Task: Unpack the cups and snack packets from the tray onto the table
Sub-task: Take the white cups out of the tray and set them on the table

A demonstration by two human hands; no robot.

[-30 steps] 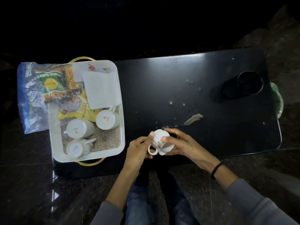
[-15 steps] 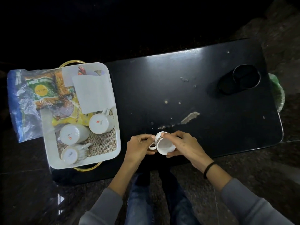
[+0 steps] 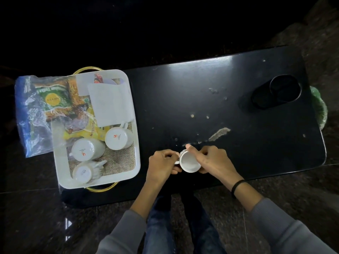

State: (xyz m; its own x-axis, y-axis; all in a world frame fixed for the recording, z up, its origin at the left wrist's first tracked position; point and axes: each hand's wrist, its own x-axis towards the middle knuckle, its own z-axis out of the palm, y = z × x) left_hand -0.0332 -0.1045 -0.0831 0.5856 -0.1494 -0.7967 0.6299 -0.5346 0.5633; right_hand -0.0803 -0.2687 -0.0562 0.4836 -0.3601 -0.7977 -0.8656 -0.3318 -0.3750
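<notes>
My L hand (image 3: pixel 162 163) + R hand (image 3: pixel 213 159) grip 1st cup (image 3: pixel 189 162) at worktop (image 3: pixel 238 143) edge; 3 cups (image 3: pixel 118 139), snack pkts (image 3: pixel 55 99) not yet out of tray (image 3: pixel 136 143).

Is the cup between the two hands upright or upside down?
Upright. The cup shows its open mouth and white inside from above; the left hand and right hand grip it.
</notes>
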